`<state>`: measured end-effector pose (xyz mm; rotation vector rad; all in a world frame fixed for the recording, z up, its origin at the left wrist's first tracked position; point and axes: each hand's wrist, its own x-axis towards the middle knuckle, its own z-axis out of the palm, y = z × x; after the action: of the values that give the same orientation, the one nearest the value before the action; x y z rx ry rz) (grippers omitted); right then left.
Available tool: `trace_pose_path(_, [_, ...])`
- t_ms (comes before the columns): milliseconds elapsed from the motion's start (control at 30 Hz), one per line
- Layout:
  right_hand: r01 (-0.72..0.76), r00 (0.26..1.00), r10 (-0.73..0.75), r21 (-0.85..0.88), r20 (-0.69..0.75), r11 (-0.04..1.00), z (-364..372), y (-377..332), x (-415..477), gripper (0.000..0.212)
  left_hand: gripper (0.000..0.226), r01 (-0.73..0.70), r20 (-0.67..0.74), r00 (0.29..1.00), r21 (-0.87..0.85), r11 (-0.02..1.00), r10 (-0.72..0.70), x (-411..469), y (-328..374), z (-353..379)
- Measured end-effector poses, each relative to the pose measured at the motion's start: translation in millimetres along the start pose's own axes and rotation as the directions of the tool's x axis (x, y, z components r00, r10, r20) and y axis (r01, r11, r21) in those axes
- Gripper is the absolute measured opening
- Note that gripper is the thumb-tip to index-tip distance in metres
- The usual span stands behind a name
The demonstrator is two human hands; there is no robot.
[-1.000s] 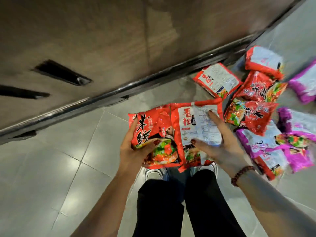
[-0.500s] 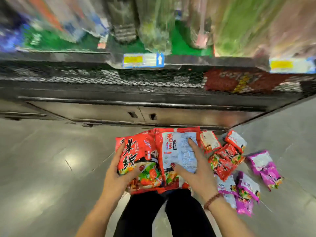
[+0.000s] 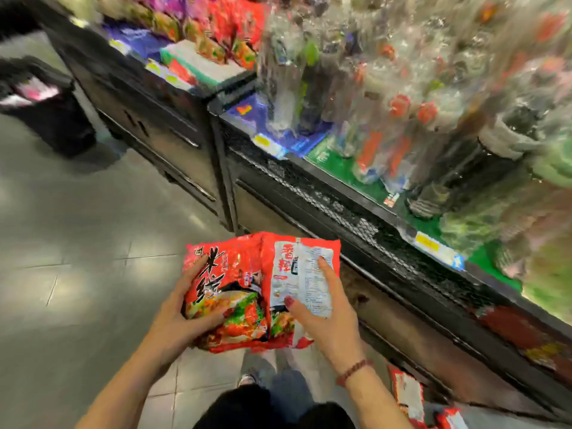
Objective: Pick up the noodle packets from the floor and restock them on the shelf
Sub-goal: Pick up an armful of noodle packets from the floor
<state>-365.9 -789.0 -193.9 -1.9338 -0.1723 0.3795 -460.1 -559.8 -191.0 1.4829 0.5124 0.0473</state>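
Observation:
I hold two red noodle packets side by side in front of me. My left hand [image 3: 182, 317] grips the left red packet [image 3: 235, 267], which shows its front with black characters, thumb across its lower part. My right hand [image 3: 325, 314] holds the right red packet [image 3: 297, 258], back label up, fingers spread over the label and thumb on its inner edge. The black mesh-fronted shelf [image 3: 340, 209] runs diagonally just beyond the packets. Two more red packets [image 3: 408, 394] lie on the floor at the lower right by the shelf base.
The shelves carry blurred goods: clear wrapped bottles [image 3: 387, 88] at right, red and purple packets [image 3: 216, 23] further left. A black bin [image 3: 46, 113] stands on the grey tiled floor [image 3: 77, 243] at left. My dark trousers and shoes show at the bottom.
The view has swung up and left from the floor to the shelves. The pile of packets has dropped out of sight at lower right. Both hands keep the same two red packets.

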Motion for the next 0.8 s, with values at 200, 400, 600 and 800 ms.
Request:
trace_pose_path(200, [0.104,0.983,-0.113,0.073,0.142,0.992,70.1,-47.2,44.5,0.082,0.092,-0.060,-0.224,0.973,-0.020,0.998,0.054,-0.2,18.7,-71.7])
trace_pose_path(400, [0.143,0.933,-0.160,0.077,0.323,0.987,128.8,-85.8,100.9,0.082,0.099,-0.068,-0.449,0.894,-0.117,0.991,0.008,8.6,27.6,-114.4])
trace_pose_path(600, [0.164,0.867,-0.185,0.085,0.462,0.983,189.1,-119.6,185.2,0.083,0.096,-0.101,-0.595,0.803,-0.184,0.978,-0.029,63.3,34.7,-155.9])
trace_pose_path(800, [0.206,0.799,-0.215,0.079,0.562,0.975,241.3,-161.9,289.4,0.086,0.088,-0.165,-0.710,0.704,-0.168,0.972,-0.003,141.0,68.5,-190.1])
